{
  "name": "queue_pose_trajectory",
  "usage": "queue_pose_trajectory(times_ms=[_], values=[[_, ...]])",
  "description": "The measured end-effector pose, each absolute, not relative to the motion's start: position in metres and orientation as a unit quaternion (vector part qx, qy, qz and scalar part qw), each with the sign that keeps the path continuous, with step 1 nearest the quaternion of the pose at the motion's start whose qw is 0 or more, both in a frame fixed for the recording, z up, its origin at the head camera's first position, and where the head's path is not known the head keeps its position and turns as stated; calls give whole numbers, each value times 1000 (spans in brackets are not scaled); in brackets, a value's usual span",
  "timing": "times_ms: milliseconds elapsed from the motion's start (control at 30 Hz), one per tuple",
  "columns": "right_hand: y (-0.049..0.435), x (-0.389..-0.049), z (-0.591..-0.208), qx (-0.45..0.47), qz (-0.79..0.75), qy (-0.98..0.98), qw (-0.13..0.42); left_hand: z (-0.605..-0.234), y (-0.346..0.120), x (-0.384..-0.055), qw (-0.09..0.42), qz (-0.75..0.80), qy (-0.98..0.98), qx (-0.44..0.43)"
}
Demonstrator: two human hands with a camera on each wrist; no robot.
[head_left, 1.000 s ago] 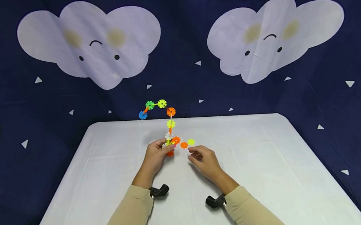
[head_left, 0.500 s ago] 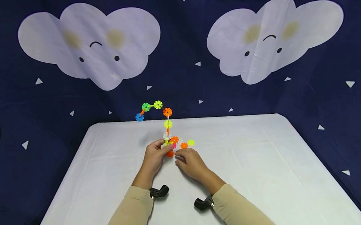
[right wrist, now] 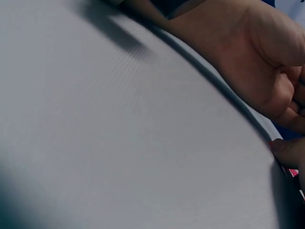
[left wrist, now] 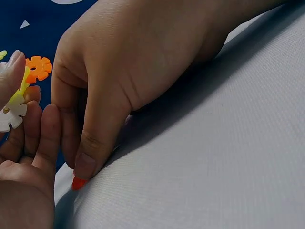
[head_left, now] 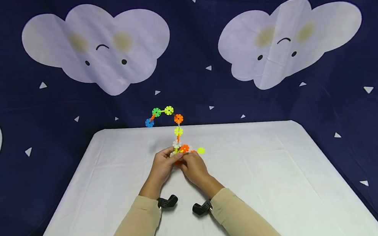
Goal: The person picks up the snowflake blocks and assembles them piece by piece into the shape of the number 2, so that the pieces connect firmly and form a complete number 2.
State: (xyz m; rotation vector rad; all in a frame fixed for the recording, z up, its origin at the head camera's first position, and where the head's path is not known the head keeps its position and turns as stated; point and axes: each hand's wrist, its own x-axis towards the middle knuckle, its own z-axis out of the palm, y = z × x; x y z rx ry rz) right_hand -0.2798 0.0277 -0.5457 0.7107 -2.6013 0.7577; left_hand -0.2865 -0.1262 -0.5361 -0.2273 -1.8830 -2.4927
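Note:
A chain of snowflake discs [head_left: 178, 131], in blue, green, yellow, orange and white, stands up from between the fingers of my left hand [head_left: 161, 167]. That hand grips the chain's lower end, where a white disc [left wrist: 14, 114] and an orange disc [left wrist: 38, 69] show in the left wrist view. Right beside it, my right hand [head_left: 196, 169] pinches an orange-red disc [left wrist: 79, 183] between thumb and finger, low over the table. Only the disc's edge shows; fingers cover the rest. The right wrist view catches just my right thumb [right wrist: 289, 153] and a bit of red at its tip.
A loose yellow disc [head_left: 201, 150] lies just beyond my right hand, with an orange disc mostly hidden by that hand's fingers. The white-covered table [head_left: 257, 172] ends at a dark blue curtain [head_left: 200, 90] with cloud prints.
My right hand has moved left to the orange-red disc by my left hand and now pinches it. The left hand keeps its grip on the chain, which has swayed slightly.

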Motion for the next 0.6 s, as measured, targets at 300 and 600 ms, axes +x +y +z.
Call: queue_pose_trajectory(times_ms=[300,600], values=[[45,-276,-544,296,274,-895,192,-536,-124,-287,-9,-805,-590,-71],[87,-277,-540,279,454,-827,182,-538,-123,-287,-15,-791,-608,-67]])
